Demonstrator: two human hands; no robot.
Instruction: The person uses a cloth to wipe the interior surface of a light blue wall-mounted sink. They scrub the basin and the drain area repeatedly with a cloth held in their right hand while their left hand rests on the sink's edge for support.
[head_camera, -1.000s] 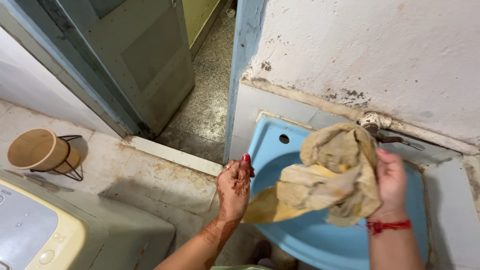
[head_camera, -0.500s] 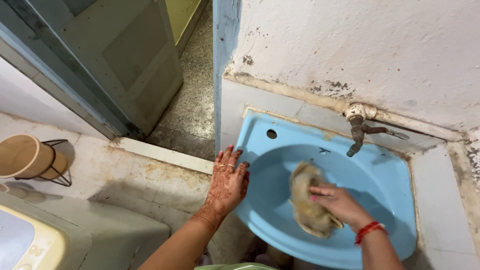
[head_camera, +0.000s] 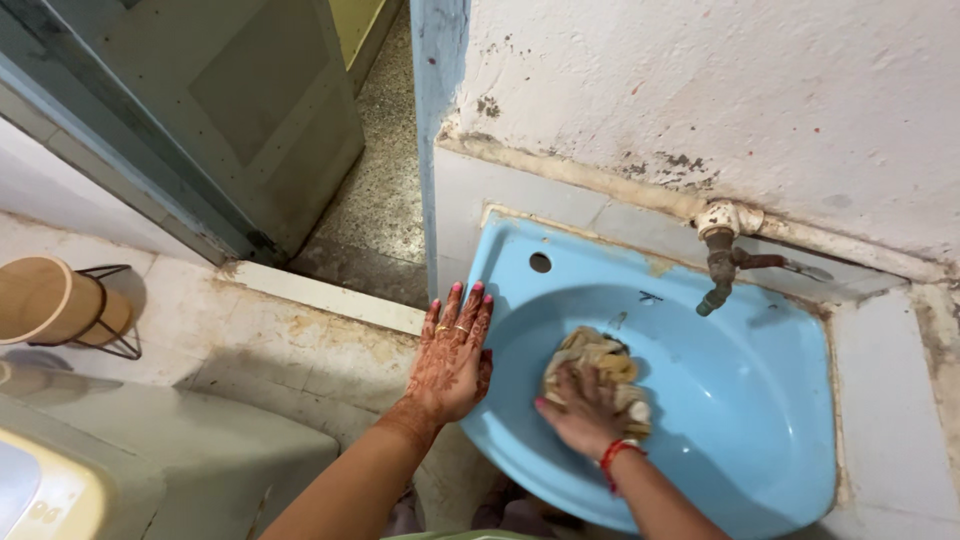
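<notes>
A cloth (head_camera: 598, 362) lies in the sink (head_camera: 760, 420), below the tap (head_camera: 722, 270), doorway (head_camera: 370, 190) left.

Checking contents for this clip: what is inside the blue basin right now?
Inside the blue basin lies a crumpled yellowish cloth, pressed down by the right hand. The left hand rests on the rim. The drain cannot be seen; whether the cloth hides it cannot be told.

We see even, soft daylight and a sharp frame; faint shadows fall under the tap (head_camera: 722, 268), with mild wide-angle bending at the edges.
</notes>
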